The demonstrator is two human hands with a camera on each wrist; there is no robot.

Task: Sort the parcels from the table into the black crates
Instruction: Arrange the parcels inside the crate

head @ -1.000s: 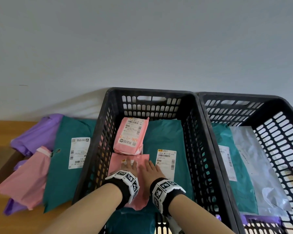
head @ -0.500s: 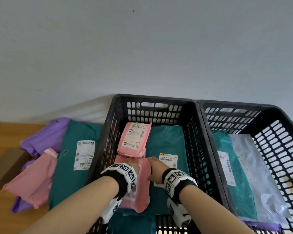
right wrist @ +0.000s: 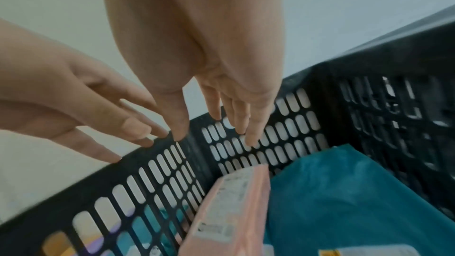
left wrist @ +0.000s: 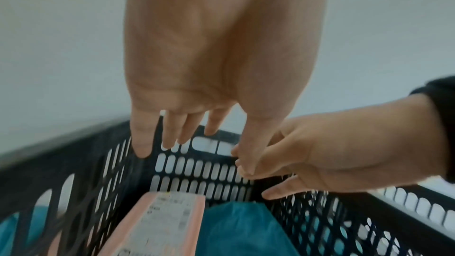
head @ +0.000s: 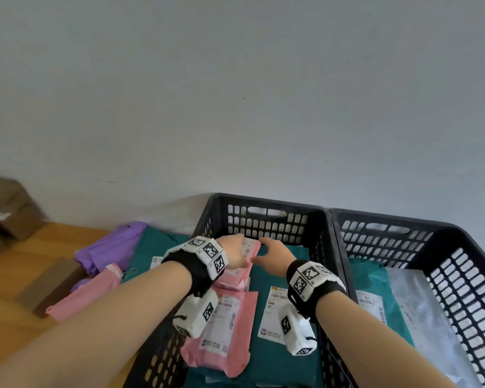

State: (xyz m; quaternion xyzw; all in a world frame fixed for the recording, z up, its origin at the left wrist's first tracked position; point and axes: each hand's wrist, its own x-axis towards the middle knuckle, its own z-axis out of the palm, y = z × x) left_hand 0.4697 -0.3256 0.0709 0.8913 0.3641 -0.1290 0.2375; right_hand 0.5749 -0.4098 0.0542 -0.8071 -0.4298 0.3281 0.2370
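Two black crates (head: 331, 217) stand side by side. Below the fingers (head: 263, 242) lie two pink parcels (head: 230, 326); left of them, outside, one more. Teal parcels (head: 280, 359): perhaps three. One purple parcel (head: 109, 247), one clear bag (head: 426, 317), two cardboard boxes (head: 9, 208).

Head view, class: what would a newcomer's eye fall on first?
Two open hands, left hand and right hand, hover over the left black crate, above a pink parcel on a teal one. Left of that crate, purple, teal and pink parcels lie on the wooden table.
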